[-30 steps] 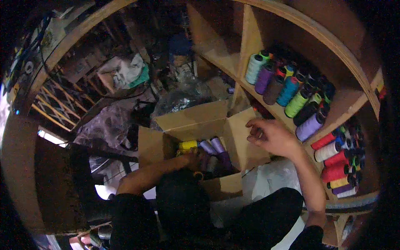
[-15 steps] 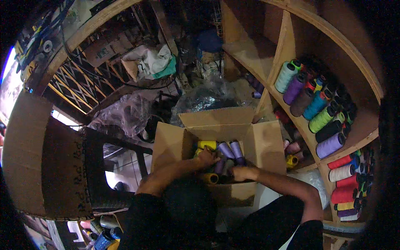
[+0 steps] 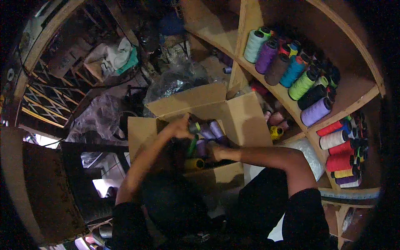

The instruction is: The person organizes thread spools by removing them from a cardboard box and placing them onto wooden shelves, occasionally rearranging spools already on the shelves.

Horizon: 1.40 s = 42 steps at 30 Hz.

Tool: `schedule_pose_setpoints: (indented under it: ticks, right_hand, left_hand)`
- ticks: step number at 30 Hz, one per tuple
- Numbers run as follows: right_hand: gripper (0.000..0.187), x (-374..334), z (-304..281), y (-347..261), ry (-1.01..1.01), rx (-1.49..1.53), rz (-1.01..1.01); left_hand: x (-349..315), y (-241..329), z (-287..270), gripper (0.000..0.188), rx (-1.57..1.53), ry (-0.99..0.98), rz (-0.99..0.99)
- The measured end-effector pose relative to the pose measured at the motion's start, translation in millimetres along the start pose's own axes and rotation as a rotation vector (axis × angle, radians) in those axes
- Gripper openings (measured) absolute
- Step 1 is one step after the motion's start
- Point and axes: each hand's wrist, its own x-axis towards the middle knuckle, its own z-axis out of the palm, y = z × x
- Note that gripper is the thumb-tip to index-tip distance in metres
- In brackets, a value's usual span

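Note:
An open cardboard box stands before me with thread spools inside. My left hand is at the box's far left inner corner, its fingers closed on a yellow-green thread spool. Just below that hand lies a green spool. Two lilac spools lean near the back wall, with a purple spool in front of them. My right hand reaches into the box beside the purple spool; its fingers are mostly hidden. Near the front wall lies a yellow spool.
To the right, a curved wooden shelf holds many coloured spools, including a lilac one. Clear plastic wrap is heaped behind the box. At left stands another cardboard box. A cloth bundle lies farther back.
The view has shifted, so the scene sits farther left. My left hand has moved from the middle of the spools to the box's far left corner. A green spool has come into sight.

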Motion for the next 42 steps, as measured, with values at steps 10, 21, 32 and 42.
schedule_pose_setpoints:
  ticks: [10, 21, 32, 42]
  right_hand:
    - [0.065, -4, -140, -81, 0.152, 1.009, 0.843]
    - [0.047, -158, -293, -214, 0.688, 0.704, 0.432]
    - [0.047, -274, -411, -409, 1.489, -0.517, 0.395]
    - [0.058, -304, -511, -371, 1.447, -1.074, 0.753]
  left_hand:
    - [-48, 52, -89, 0.076, -0.788, 0.066, 0.284]
    - [-43, 219, -137, 0.086, -0.739, -0.01, 0.683]
    - [-28, 308, -61, 0.088, -0.523, -0.402, 0.987]
    - [-23, 278, -40, 0.083, -0.567, -0.524, 0.725]
